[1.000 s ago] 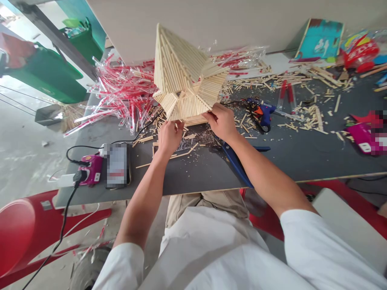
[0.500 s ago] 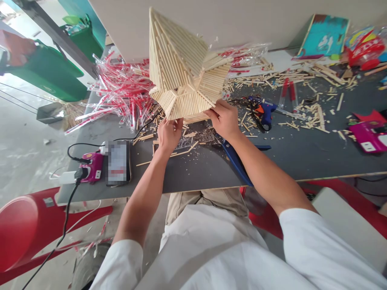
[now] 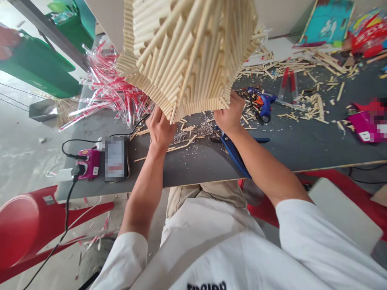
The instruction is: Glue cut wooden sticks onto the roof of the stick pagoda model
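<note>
A pointed model built from pale wooden sticks (image 3: 187, 60) fills the top middle of the head view, tilted toward me and cut off by the upper edge. My left hand (image 3: 160, 128) grips its lower left rim, with the fingertips hidden behind the sticks. At the lower right rim my right hand (image 3: 230, 114) is closed on the same model, its fingers partly covered. Under my hands lie loose sticks (image 3: 181, 148) and a clear patterned plastic strip (image 3: 193, 134). Blue-handled pliers or cutters (image 3: 234, 155) rest on the table beside my right forearm.
A blue glue gun (image 3: 266, 106) lies right of my right hand among stick offcuts (image 3: 317, 108). Red-and-clear plastic wrappers (image 3: 111, 88) pile up at the left. A phone (image 3: 115, 158) and a purple power strip (image 3: 90, 163) with cables sit near the table's front left.
The stick model has tipped toward me and come closer to the camera, its point swinging up out of view. Both hands have kept hold of its rim.
</note>
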Action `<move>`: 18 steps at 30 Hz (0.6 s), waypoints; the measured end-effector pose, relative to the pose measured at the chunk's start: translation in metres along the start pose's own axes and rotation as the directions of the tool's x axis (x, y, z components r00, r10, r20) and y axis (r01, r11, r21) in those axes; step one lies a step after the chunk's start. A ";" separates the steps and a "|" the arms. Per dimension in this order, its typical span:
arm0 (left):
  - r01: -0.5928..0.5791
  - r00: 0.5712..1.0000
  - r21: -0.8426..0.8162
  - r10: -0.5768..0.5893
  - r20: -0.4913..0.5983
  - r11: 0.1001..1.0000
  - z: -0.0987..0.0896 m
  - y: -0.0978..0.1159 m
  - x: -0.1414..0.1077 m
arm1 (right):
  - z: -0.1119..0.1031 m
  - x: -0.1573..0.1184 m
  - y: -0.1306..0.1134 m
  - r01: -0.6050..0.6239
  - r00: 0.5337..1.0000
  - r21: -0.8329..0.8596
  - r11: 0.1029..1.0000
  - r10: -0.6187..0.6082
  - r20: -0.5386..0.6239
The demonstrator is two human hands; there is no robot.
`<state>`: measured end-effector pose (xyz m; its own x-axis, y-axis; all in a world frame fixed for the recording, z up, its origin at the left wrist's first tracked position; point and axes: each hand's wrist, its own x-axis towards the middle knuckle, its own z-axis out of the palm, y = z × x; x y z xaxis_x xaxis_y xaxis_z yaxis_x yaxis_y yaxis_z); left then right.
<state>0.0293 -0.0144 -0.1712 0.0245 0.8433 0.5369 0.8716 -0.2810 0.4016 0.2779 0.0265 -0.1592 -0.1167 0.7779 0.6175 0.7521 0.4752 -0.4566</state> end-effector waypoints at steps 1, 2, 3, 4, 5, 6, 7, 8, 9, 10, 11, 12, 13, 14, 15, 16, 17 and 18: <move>-0.002 1.000 -0.001 0.002 -0.009 1.000 0.000 -0.001 0.000 | 0.000 0.000 0.000 0.009 1.000 -0.009 1.000 -0.009 0.007; -0.004 1.000 -0.005 0.004 -0.011 1.000 0.000 -0.001 0.000 | 0.000 0.000 -0.001 0.014 1.000 -0.014 1.000 -0.014 0.016; -0.002 1.000 -0.011 0.002 -0.011 1.000 0.000 -0.002 0.000 | 0.000 0.000 -0.002 0.016 1.000 -0.014 1.000 -0.016 0.026; 0.002 1.000 -0.019 -0.002 -0.012 1.000 0.001 -0.002 0.000 | 0.000 0.001 -0.003 0.013 0.999 -0.009 1.000 -0.013 0.035; 0.006 1.000 -0.026 -0.007 -0.019 1.000 0.002 -0.001 0.001 | 0.000 0.001 -0.003 0.007 0.999 0.002 1.000 -0.007 0.042; 0.009 1.000 -0.034 -0.010 -0.027 0.999 0.003 -0.001 0.002 | 0.001 0.001 -0.004 -0.004 0.999 0.018 1.000 0.003 0.047; 0.009 0.999 -0.041 -0.011 -0.038 0.999 0.004 0.000 0.003 | 0.001 0.002 -0.004 -0.018 0.999 0.040 0.999 0.016 0.048; 0.010 0.999 -0.044 -0.013 -0.050 0.999 0.006 0.001 0.004 | 0.003 0.004 -0.005 -0.032 0.999 0.065 0.997 0.030 0.044; 0.012 0.998 -0.046 -0.015 -0.058 0.999 0.009 0.002 0.005 | 0.004 0.006 -0.005 -0.044 0.998 0.092 0.995 0.041 0.040; 0.016 0.998 -0.050 -0.019 -0.063 0.999 0.011 0.003 0.006 | 0.006 0.008 -0.005 -0.053 0.998 0.118 0.992 0.049 0.033; 0.025 0.997 -0.058 -0.029 -0.068 0.998 0.014 0.004 0.007 | 0.009 0.011 -0.005 -0.055 0.998 0.140 0.989 0.051 0.031; 0.040 0.996 -0.075 -0.046 -0.074 0.996 0.016 0.005 0.008 | 0.011 0.015 -0.005 -0.051 0.998 0.159 0.986 0.046 0.034; 0.060 0.994 -0.100 -0.068 -0.082 0.993 0.018 0.006 0.009 | 0.013 0.018 -0.006 -0.043 0.998 0.174 0.984 0.036 0.043; 0.079 0.992 -0.130 -0.091 -0.087 0.988 0.019 0.006 0.009 | 0.016 0.022 -0.007 -0.033 0.998 0.188 0.982 0.023 0.056; 0.097 0.989 -0.163 -0.113 -0.094 0.982 0.020 0.006 0.010 | 0.018 0.025 -0.008 -0.024 0.998 0.203 0.979 0.010 0.068; 0.110 0.986 -0.194 -0.132 -0.104 0.975 0.020 0.006 0.010 | 0.020 0.029 -0.010 -0.013 0.997 0.217 0.976 -0.004 0.080; 0.118 0.982 -0.220 -0.146 -0.117 0.968 0.019 0.006 0.010 | 0.021 0.032 -0.012 -0.002 0.995 0.230 0.973 -0.020 0.093; 0.124 0.978 -0.239 -0.159 -0.132 0.963 0.018 0.006 0.011 | 0.023 0.035 -0.013 0.007 0.994 0.238 0.971 -0.033 0.104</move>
<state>0.0436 0.0013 -0.1763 -0.1791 0.8091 0.5598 0.7257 -0.2756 0.6305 0.2493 0.0567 -0.1464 -0.2081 0.8005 0.5621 0.5752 0.5649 -0.5916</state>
